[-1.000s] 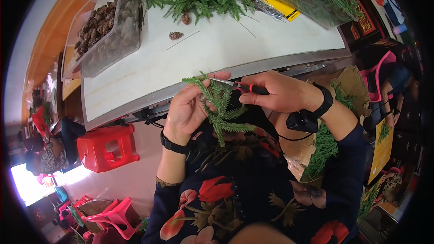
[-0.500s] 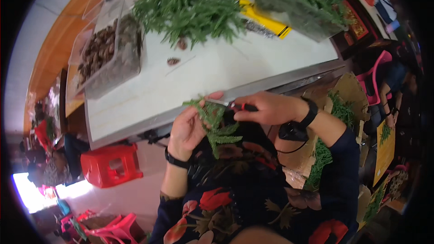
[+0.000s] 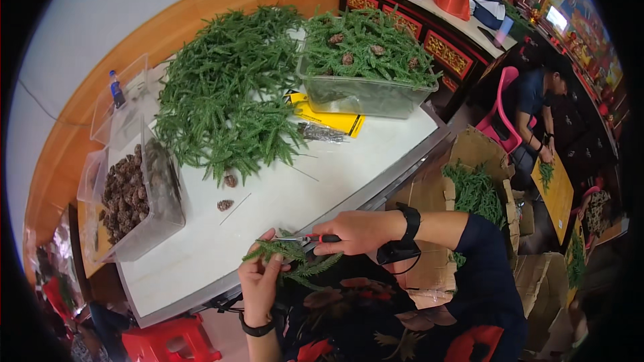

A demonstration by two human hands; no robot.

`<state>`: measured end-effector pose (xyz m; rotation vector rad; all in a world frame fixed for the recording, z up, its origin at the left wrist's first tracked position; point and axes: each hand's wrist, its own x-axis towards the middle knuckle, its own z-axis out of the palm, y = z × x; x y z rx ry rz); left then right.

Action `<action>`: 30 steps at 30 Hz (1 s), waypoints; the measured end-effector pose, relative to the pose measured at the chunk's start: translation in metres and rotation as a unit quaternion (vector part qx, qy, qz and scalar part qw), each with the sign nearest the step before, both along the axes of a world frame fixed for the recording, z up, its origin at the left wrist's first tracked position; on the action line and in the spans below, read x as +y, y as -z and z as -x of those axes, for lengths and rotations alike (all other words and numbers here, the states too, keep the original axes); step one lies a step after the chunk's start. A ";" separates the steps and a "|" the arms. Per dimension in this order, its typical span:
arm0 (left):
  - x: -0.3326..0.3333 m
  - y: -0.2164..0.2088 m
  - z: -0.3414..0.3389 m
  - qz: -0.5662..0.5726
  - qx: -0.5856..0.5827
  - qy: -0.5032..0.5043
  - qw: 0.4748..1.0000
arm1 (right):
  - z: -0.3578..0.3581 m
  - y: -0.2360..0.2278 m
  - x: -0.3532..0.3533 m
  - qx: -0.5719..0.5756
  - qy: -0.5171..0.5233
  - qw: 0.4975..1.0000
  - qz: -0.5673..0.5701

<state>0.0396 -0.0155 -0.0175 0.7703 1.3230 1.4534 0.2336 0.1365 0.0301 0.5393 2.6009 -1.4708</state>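
My left hand [image 3: 257,287] is closed on a green artificial pine sprig [image 3: 310,268] at the table's near edge, its thumb and fingers pinching the stem. My right hand [image 3: 365,230] grips pliers [image 3: 327,238] with red and black handles. Their metal jaws point left and reach the sprig close to my left fingertips; what lies between the jaws is too small to make out. Beyond my hands, two loose pine cones [image 3: 225,205] and a thin wire [image 3: 236,208] lie on the white tabletop [image 3: 268,192].
A heap of sprigs [image 3: 228,87] covers the table's far part. A clear bin [image 3: 362,97] holds sprigs with cones; another bin [image 3: 154,228] holds brown cones. Wires lie by a yellow packet [image 3: 343,123]. Right are a carton [image 3: 419,265] and a seated person [image 3: 533,104]; below, a red stool [image 3: 168,342].
The view has tilted up, showing more of the table's far side and the room. Both hands still hold the sprig and pliers; the sprig has turned to lie more level.
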 end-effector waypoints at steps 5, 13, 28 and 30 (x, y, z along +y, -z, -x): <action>0.005 0.015 0.002 -0.092 0.096 -0.073 0.988 | -0.007 -0.018 0.024 0.027 0.083 0.995 -0.048; 0.003 0.038 0.030 -0.006 0.210 -0.152 0.966 | -0.013 -0.110 0.145 0.068 0.427 0.899 -0.072; 0.003 0.033 0.032 -0.032 0.330 -0.164 0.929 | 0.002 -0.063 0.122 0.148 0.271 0.897 -0.315; 0.001 0.030 0.033 -0.035 0.303 -0.121 0.945 | 0.024 -0.033 0.096 0.034 0.212 0.941 -0.262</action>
